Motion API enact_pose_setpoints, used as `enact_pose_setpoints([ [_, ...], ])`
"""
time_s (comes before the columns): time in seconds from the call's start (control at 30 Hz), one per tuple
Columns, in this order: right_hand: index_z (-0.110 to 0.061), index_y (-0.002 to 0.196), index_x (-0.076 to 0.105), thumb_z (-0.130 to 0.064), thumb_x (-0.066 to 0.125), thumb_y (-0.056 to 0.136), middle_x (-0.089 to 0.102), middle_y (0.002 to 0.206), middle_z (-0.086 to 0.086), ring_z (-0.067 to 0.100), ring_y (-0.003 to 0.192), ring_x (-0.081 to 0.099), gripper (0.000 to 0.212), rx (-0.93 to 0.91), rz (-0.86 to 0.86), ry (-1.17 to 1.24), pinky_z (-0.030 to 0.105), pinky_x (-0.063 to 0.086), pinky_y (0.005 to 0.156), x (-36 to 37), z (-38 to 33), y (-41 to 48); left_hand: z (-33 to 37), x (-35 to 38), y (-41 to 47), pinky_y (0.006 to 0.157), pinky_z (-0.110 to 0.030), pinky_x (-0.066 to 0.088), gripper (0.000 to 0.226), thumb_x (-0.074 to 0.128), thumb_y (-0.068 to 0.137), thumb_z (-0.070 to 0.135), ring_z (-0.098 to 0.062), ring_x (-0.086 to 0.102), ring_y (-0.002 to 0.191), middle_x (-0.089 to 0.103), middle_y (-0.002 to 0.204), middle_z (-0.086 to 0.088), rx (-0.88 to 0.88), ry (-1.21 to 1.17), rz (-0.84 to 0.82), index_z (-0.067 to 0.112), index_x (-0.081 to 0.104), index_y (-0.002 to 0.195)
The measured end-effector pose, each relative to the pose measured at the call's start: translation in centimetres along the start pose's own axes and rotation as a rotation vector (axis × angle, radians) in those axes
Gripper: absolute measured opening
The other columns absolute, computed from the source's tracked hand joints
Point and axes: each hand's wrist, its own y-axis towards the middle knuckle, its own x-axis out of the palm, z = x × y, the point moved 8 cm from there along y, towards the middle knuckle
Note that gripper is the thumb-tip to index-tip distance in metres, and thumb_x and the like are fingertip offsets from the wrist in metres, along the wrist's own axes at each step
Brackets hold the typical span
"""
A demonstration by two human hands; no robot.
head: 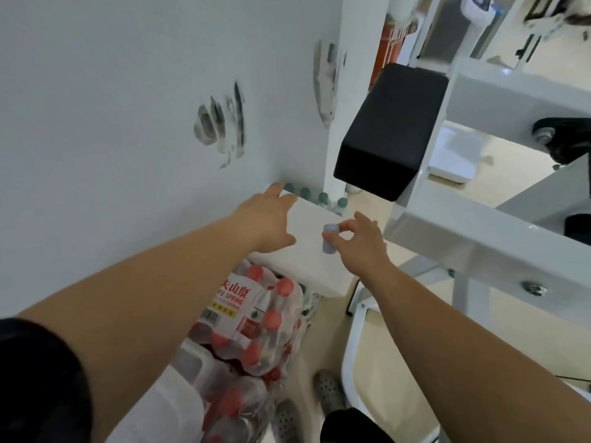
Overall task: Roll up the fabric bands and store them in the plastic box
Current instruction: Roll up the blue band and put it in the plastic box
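where a white wall (112,107), marked with two patches of dark smudges, meets a beige floor (415,321), one white plastic box (307,273) sits on shrink-wrapped packs of red-capped bottles (256,324). a white metal frame (479,238) with one black pad (390,129) stands to the right. four green bottle caps (323,197) line the wall behind the box. the right hand (358,241) pinches one rolled pale-blue fabric band (329,241) just above the box top. the left hand (271,219) lies flat on the box's far edge, fingers straight, holding nothing.
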Motion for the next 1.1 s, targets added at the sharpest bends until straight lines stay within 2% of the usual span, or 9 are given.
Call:
enact_pose_setpoints([
  [0.07,-0.021,0.126,0.060,-0.047,0.061,0.099,0.016,0.170,-0.006,0.022,0.150,0.027,0.039,0.062,-0.046,0.101,0.028,0.021,0.094,0.2,0.5,1.2,0.2,0.6,2.1,0.113,-0.044,0.040,0.101,0.073,0.085,0.047,-0.030,0.034,0.146,-0.011,0.170,0.003,0.014,0.036,-0.018,0.026,0.012,0.162],
  [0.13,-0.012,0.122,0.062,-0.041,0.065,0.098,0.037,0.159,0.007,0.026,0.131,0.044,0.038,0.087,-0.040,0.139,0.026,0.030,0.090,0.1,0.8,2.0,0.3,1.2,3.9,0.117,-0.043,0.036,0.103,0.072,0.086,0.046,-0.026,0.027,0.151,-0.010,0.171,0.002,0.021,0.025,-0.062,0.026,0.006,0.162],
  [0.23,-0.006,0.111,0.066,-0.033,0.071,0.095,0.060,0.124,0.011,0.019,0.091,0.051,0.032,0.081,-0.035,0.169,0.020,0.033,0.059,0.3,0.9,2.6,0.4,2.1,5.7,0.118,-0.042,0.033,0.096,0.069,0.089,0.048,-0.027,0.031,0.149,0.015,0.168,-0.005,-0.004,-0.007,-0.131,0.024,0.011,0.162],
  [0.33,-0.006,0.108,0.067,-0.033,0.071,0.095,0.058,0.111,0.005,0.015,0.086,0.049,0.030,0.038,-0.015,0.091,0.007,0.031,0.052,-0.1,0.5,2.4,0.3,1.8,6.3,0.102,-0.039,0.044,0.065,0.063,0.094,0.045,-0.029,0.053,0.125,0.043,0.145,-0.007,-0.014,-0.017,-0.052,0.024,0.039,0.151],
  [0.53,-0.025,0.096,0.062,-0.045,0.070,0.093,0.052,0.112,-0.006,-0.003,0.073,0.044,0.022,-0.014,-0.033,0.025,0.014,0.026,0.060,-0.3,-1.0,0.6,-1.2,-0.7,4.4,0.073,-0.030,0.039,0.026,0.061,0.097,0.044,-0.017,0.051,0.083,0.051,0.099,0.004,-0.076,-0.192,0.170,0.025,0.067,0.113],
  [0.67,-0.036,0.089,0.061,-0.056,0.066,0.090,0.059,0.115,-0.005,0.011,0.093,0.058,0.020,-0.149,0.005,-0.011,0.029,0.044,0.073,-0.5,-3.3,-2.6,-2.7,-3.2,0.8,0.055,-0.025,0.035,0.014,0.067,0.093,0.044,-0.004,0.053,0.066,0.056,0.075,0.016,-0.093,-0.320,0.237,0.030,0.068,0.093],
  [0.8,-0.045,0.075,0.056,-0.057,0.067,0.088,0.058,0.107,-0.011,0.023,0.113,0.054,0.021,-0.260,0.069,0.009,0.042,0.048,0.092,-1.0,-6.5,-6.9,-4.2,-6.0,-4.5,0.061,-0.028,0.041,0.013,0.071,0.089,0.045,-0.006,0.057,0.071,0.062,0.084,0.014,-0.095,-0.390,0.320,0.032,0.070,0.090],
  [0.97,-0.036,0.090,0.063,-0.049,0.073,0.087,0.058,0.109,-0.009,0.021,0.113,0.051,0.017,-0.371,0.066,-0.023,0.030,0.038,0.087,-0.2,-9.4,-11.6,-6.3,-6.4,-10.8,0.059,-0.037,0.060,0.009,0.074,0.088,0.042,-0.016,0.066,0.068,0.062,0.097,0.009,-0.143,-0.499,0.321,0.034,0.070,0.087],
  [1.1,-0.036,0.092,0.062,-0.048,0.074,0.087,0.060,0.109,-0.009,0.016,0.110,0.054,0.018,-0.401,0.055,-0.031,0.029,0.039,0.084,0.3,-11.1,-15.0,-8.3,-6.2,-15.1,0.068,-0.027,0.050,0.008,0.075,0.087,0.041,-0.005,0.059,0.082,0.061,0.098,0.015,-0.162,-0.541,0.381,0.037,0.069,0.083],
])
